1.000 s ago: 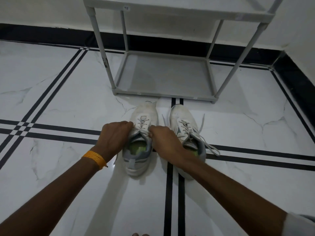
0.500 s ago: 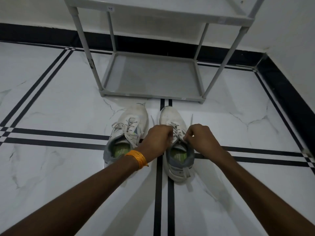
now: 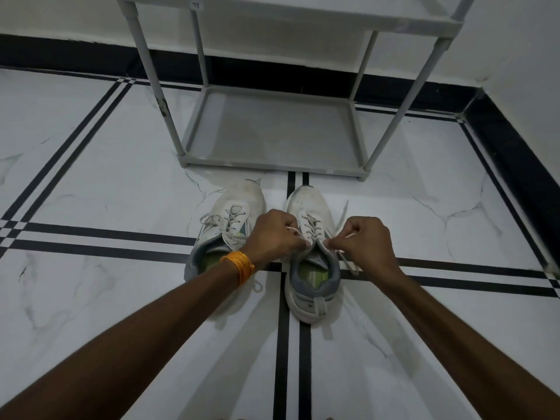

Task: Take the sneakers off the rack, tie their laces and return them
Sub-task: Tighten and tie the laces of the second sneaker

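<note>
The left hand (image 3: pixel 272 234) and the right hand (image 3: pixel 363 241) each pinch a lace end above the right sneaker (image 3: pixel 312 256), fingers closed narrow on the laces (image 3: pixel 310 227); a second ago they worked on the left sneaker (image 3: pixel 225 234), so the second shoe has begun; the left one's bow looks loose, I cannot tell if it is finished; beyond, the rack (image 3: pixel 272 131) stands empty, near the toes.

Both bare forearms reach from the bottom corners up toward mid-frame. The left hand (image 3: pixel 274 234) is curled in a fist, fingers pinched closed just left of centre. The right hand (image 3: pixel 365 242) is likewise curled with fingertips pinched, just right of centre, knuckles up.
</note>
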